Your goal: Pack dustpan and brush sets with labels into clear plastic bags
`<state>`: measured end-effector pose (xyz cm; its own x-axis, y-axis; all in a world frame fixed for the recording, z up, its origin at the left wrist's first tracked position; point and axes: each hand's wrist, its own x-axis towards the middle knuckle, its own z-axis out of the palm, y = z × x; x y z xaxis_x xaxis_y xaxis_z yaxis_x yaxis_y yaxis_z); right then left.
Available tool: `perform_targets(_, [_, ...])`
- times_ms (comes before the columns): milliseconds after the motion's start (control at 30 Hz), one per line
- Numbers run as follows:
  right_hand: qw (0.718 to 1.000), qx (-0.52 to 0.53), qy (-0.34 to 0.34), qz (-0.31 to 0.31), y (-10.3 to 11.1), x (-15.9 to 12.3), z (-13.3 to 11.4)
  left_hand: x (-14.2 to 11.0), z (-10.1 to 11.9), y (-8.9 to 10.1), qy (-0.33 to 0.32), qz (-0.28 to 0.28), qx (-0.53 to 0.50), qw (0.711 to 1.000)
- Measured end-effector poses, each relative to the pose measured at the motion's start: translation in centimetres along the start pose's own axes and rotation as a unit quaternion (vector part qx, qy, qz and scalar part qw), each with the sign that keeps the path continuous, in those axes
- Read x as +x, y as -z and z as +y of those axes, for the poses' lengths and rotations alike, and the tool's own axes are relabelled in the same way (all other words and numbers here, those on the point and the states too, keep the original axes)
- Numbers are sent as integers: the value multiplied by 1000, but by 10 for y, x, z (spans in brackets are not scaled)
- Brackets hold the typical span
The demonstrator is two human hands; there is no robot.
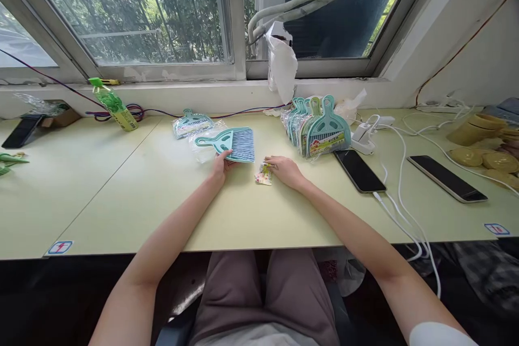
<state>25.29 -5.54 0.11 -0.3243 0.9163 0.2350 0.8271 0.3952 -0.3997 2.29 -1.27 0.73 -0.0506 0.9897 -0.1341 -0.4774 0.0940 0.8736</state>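
My left hand (222, 166) grips a small teal dustpan (225, 140) with a blue-bristled brush (243, 144) lying in it, its handle pointing left. Clear plastic wrap (203, 152) lies behind and under the handle. My right hand (286, 171) pinches a small printed card (264, 174) in white, yellow and pink, close to the tabletop right of the brush. Back left of the dustpan lies a wrapped teal dustpan set (191, 123). A row of several bagged dustpan sets (320, 130), teal and green, stands right of my right hand.
Two dark phones (360, 171) (446, 178) lie at right among white cables (401, 173) and a charger block (363, 135). A green-capped bottle (113, 104) leans at the back left. Tape rolls (476, 128) sit far right. Windows rise behind the table (154, 205).
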Motion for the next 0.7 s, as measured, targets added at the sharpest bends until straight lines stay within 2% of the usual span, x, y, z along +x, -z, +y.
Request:
perform_targets(67, [998, 40, 12, 35, 3, -1, -5, 1, -1, 1, -5, -16, 16, 1000])
perform_targets(133, [992, 69, 18, 108, 9, -5, -15, 1, -1, 2, -3, -49, 51, 997])
perform_targets(233, [965, 64, -23, 252, 21, -11, -30, -7, -4, -1, -6, -111, 114, 987])
perform_targets(300, [953, 57, -47, 294, 27, -14, -36, -14, -7, -5, -8, -144, 132, 981])
perform_targets(367, [955, 60, -52, 287, 28, -14, -36, -21, -11, -10, -3, -169, 131, 977])
perform_targets(533, [971, 48, -45, 228, 16, -7, -20, -30, -16, -16, -2, -210, 130, 969])
perform_targets(700, [965, 11, -4, 263, 13, -8, -16, -29, -14, -15, -16, -225, 136, 965])
